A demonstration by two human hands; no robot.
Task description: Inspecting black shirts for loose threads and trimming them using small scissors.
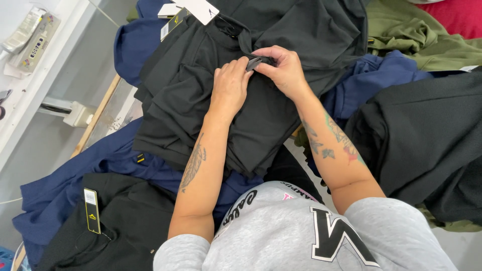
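Pinching a small dark tab of fabric (255, 62) between the fingertips, our right hand (282, 69) is closed on it, while our left hand (230, 86) lies just beside, fingers curled and touching the same tab. We locate this tab on the folded black garment (201, 100) at the top of the pile. White and black hang tags (187, 11) sit at its collar end. Navy garments (100, 165) lie beneath, an olive garment (422, 40) lies at upper right, and another black garment (427, 140) lies to the right.
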